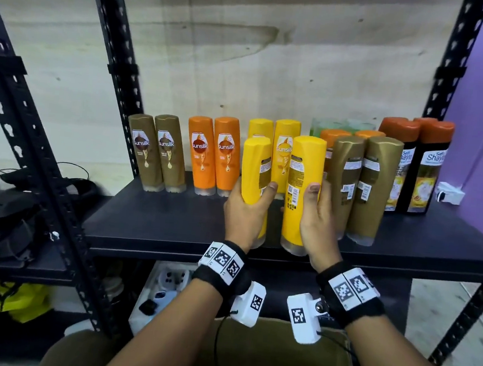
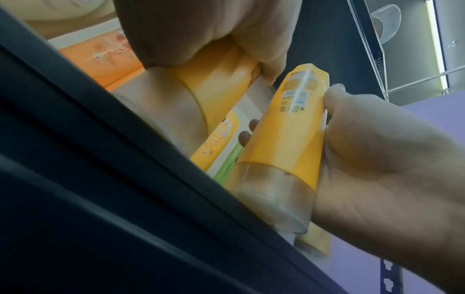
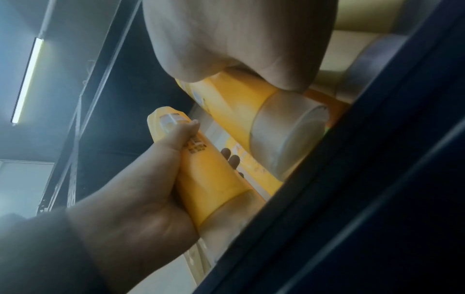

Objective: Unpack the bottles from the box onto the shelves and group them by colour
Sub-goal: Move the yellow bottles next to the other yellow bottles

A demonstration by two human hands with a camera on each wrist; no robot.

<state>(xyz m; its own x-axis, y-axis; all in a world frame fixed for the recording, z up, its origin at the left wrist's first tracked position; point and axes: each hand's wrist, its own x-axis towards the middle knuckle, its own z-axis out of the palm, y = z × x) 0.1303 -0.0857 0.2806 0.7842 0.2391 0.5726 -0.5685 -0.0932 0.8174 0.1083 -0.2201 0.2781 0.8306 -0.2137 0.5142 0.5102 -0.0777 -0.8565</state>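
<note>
Left hand [image 1: 245, 209] and right hand [image 1: 318, 219] each grip 1 yellow bottle [image 1: 255, 169], apparently upright.

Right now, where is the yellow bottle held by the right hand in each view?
Head: centre, yellow bottle in the right hand.
Left wrist: centre-right.
Right wrist: upper centre, under the palm.
Shared landmark: the other yellow bottle, gripped by the left hand.

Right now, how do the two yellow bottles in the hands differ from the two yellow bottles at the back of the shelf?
The held yellow bottles show their back labels, one gripped in the left hand, one in the right hand, near the shelf front. The rear yellow bottles stand untouched further back; one shows its front logo. All are yellow, cap down.
</note>
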